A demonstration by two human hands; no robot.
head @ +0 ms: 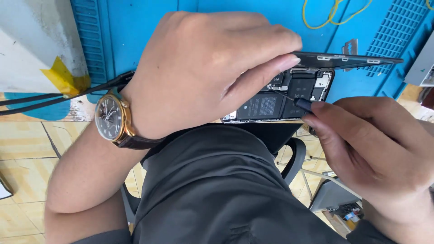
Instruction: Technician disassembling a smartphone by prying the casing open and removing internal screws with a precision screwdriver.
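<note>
The left hand (203, 68) rests over an opened smartphone (280, 101) that lies at the near edge of the blue surface (135, 31). Its fingers (266, 72) are curled and hold up the dark screen panel (348, 59), which is tilted above the phone body. Inside the body a black battery (262, 106) and small parts are visible. The right hand (375, 149) has its fingers closed around a thin screwdriver (300, 103), whose tip touches the inside of the phone. A gold wristwatch (110, 118) is on the left wrist, and yellow rubber bands (334, 13) lie farther on the surface
</note>
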